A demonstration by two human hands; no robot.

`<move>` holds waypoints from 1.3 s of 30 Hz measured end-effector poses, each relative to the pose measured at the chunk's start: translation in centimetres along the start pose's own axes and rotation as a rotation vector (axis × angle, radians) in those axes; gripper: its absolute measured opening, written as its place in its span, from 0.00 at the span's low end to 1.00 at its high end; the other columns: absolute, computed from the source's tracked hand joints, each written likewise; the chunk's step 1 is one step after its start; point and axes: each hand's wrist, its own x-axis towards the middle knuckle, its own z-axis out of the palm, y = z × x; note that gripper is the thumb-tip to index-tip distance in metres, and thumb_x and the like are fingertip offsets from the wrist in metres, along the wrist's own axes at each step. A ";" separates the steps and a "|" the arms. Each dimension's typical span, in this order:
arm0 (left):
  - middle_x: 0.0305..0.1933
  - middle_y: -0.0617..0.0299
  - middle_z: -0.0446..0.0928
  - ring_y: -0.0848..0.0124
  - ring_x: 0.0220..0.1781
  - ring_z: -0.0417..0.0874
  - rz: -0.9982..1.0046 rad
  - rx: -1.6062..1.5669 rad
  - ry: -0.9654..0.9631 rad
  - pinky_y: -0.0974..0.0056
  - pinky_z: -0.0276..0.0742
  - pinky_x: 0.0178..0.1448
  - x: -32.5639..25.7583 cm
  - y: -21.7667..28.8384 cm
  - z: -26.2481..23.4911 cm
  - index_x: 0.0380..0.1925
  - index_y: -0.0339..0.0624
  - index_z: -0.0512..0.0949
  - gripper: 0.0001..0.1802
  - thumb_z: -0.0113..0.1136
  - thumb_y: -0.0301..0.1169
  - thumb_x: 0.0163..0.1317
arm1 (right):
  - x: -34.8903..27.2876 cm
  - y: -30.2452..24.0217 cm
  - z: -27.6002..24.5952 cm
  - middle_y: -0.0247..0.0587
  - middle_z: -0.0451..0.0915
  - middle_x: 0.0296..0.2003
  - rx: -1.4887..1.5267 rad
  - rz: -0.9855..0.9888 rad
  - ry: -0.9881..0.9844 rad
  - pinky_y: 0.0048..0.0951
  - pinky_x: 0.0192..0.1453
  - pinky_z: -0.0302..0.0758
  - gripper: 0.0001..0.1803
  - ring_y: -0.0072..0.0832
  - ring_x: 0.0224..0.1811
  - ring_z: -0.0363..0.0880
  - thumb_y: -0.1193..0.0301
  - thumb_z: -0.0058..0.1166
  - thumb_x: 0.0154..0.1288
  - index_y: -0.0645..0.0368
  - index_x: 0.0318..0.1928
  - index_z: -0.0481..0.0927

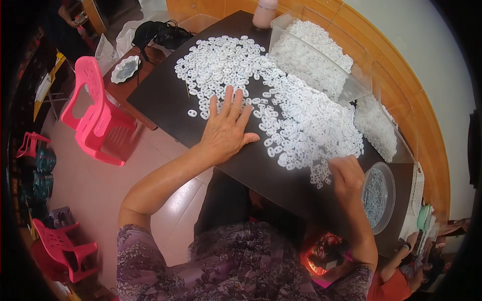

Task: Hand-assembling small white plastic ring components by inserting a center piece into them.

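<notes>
Your left hand (224, 131): palm down, fingers spread wide, at the white oval pieces (221, 60) heaped on the dark table (158, 95). Your right hand (347, 175): fingers curled in beside small squarish pieces (319, 174); cannot tell what they hold.

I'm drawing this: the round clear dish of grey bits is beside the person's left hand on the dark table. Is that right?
Not the left hand: in the head view, the round clear dish of grey bits is beside the right hand, on the dark table.
</notes>
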 end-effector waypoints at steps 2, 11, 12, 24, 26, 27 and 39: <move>0.69 0.39 0.52 0.43 0.74 0.44 -0.021 0.009 -0.047 0.34 0.43 0.67 0.2 0.3 0.3 0.54 0.35 0.71 0.36 0.53 0.56 0.57 | 0.1 -0.1 0.2 0.43 0.78 0.26 0.007 -0.005 0.000 0.30 0.29 0.69 0.11 0.36 0.27 0.73 0.86 0.60 0.45 0.65 0.32 0.79; 0.68 0.37 0.52 0.46 0.74 0.46 0.010 -0.105 -0.014 0.37 0.48 0.65 1.0 2.0 0.3 0.55 0.33 0.69 0.37 0.52 0.55 0.59 | -0.1 -0.3 0.1 0.42 0.78 0.26 0.014 -0.013 0.019 0.30 0.29 0.68 0.11 0.36 0.26 0.73 0.86 0.60 0.45 0.64 0.32 0.80; 0.68 0.37 0.53 0.47 0.73 0.49 0.025 -0.129 -0.042 0.38 0.48 0.66 1.1 1.9 0.6 0.59 0.32 0.64 0.39 0.48 0.56 0.60 | -0.1 -0.3 0.1 0.43 0.78 0.26 0.015 -0.010 0.013 0.30 0.29 0.68 0.11 0.36 0.26 0.73 0.86 0.60 0.45 0.64 0.32 0.80; 0.64 0.35 0.58 0.44 0.68 0.57 0.162 -0.256 -0.166 0.40 0.46 0.68 2.3 4.7 1.8 0.64 0.32 0.56 0.42 0.49 0.54 0.61 | -0.5 0.0 0.4 0.44 0.78 0.26 0.031 -0.010 0.006 0.30 0.29 0.69 0.12 0.36 0.26 0.74 0.87 0.61 0.44 0.65 0.32 0.80; 0.65 0.35 0.58 0.44 0.68 0.57 0.148 -0.258 -0.133 0.40 0.46 0.68 2.5 4.6 1.6 0.64 0.32 0.56 0.42 0.49 0.54 0.61 | -0.5 0.0 0.4 0.44 0.78 0.26 0.029 -0.013 0.010 0.30 0.29 0.69 0.12 0.36 0.26 0.74 0.87 0.61 0.43 0.65 0.32 0.80; 0.65 0.34 0.58 0.44 0.69 0.56 0.137 -0.265 -0.101 0.40 0.46 0.68 2.6 4.5 1.6 0.64 0.32 0.57 0.42 0.49 0.54 0.61 | -0.4 -0.1 0.4 0.44 0.78 0.26 0.029 -0.013 0.007 0.30 0.29 0.69 0.12 0.36 0.26 0.74 0.87 0.61 0.43 0.65 0.32 0.80; 0.60 0.30 0.62 0.41 0.68 0.57 0.033 0.031 -0.043 0.36 0.46 0.67 2.2 0.1 2.0 0.56 0.18 0.62 0.44 0.44 0.57 0.63 | -0.4 0.2 0.6 0.42 0.77 0.26 0.048 -0.030 0.009 0.30 0.29 0.69 0.12 0.36 0.27 0.74 0.87 0.61 0.43 0.64 0.32 0.80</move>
